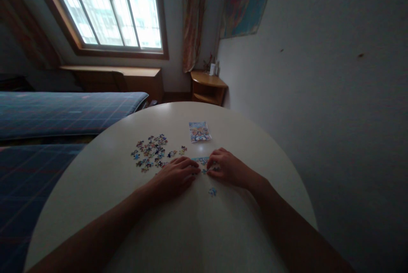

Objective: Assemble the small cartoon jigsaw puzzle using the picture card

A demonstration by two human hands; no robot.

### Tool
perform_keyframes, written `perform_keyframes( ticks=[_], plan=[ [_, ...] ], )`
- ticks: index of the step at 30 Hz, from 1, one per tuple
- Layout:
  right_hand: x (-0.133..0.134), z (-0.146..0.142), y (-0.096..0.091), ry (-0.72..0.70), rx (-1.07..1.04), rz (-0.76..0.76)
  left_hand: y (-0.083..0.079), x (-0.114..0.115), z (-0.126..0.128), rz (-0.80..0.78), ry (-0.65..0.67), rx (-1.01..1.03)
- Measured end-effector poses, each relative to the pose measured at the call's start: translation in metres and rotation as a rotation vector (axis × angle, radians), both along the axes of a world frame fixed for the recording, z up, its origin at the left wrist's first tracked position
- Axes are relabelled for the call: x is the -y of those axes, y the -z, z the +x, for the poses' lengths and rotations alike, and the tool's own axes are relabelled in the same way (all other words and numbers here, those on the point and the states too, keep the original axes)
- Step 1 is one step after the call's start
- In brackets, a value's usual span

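Observation:
My left hand [175, 176] lies palm down on the round white table [105, 188], fingers together and pressing on a small joined strip of jigsaw pieces [201, 161]. My right hand [225, 166] rests on the same strip from the right, fingers curled onto it. A loose pile of several jigsaw pieces [151, 152] lies just left of my left hand. One stray piece [212, 191] sits near me, below my right hand. A small printed picture card [199, 131] lies farther away on the table.
A bed with a blue checked cover [63, 111] stands left of the table. A wall [334, 94] runs close on the right. A wooden corner shelf [208, 86] and a window [108, 5] are at the back.

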State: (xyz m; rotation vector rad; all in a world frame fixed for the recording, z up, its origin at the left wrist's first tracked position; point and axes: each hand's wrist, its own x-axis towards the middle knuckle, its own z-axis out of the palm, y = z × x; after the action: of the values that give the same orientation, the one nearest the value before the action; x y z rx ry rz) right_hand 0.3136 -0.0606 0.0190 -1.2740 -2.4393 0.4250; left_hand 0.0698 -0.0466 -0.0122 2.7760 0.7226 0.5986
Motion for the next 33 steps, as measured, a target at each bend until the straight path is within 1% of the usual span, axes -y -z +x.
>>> perform_keyframes(
  ticks=[5, 9, 17, 23, 26, 29, 31, 33],
  plan=[
    [0.000, 0.000, 0.001, -0.006, -0.006, 0.010, 0.006, -0.002, -0.001, 0.006, 0.072, 0.034],
    [-0.001, 0.001, 0.002, -0.010, -0.001, 0.011, 0.009, -0.003, -0.001, 0.013, 0.106, 0.016],
    [-0.001, 0.001, 0.001, -0.019, -0.023, 0.001, 0.007, 0.001, 0.002, -0.014, 0.102, 0.030],
    [-0.001, 0.000, 0.001, -0.017, -0.032, 0.001, 0.007, 0.006, 0.007, -0.064, 0.105, 0.052],
    [-0.001, -0.001, 0.001, -0.026, -0.036, -0.045, 0.006, 0.008, 0.009, -0.088, 0.093, 0.080],
    [0.000, 0.001, -0.005, -0.017, -0.057, -0.146, 0.006, 0.010, 0.011, -0.106, 0.080, 0.112],
    [0.000, 0.006, -0.010, 0.009, -0.082, -0.193, 0.006, 0.009, 0.011, -0.113, 0.066, 0.138],
    [-0.001, 0.014, -0.015, 0.055, -0.109, -0.197, 0.007, 0.008, 0.012, -0.117, 0.029, 0.158]
  ],
)
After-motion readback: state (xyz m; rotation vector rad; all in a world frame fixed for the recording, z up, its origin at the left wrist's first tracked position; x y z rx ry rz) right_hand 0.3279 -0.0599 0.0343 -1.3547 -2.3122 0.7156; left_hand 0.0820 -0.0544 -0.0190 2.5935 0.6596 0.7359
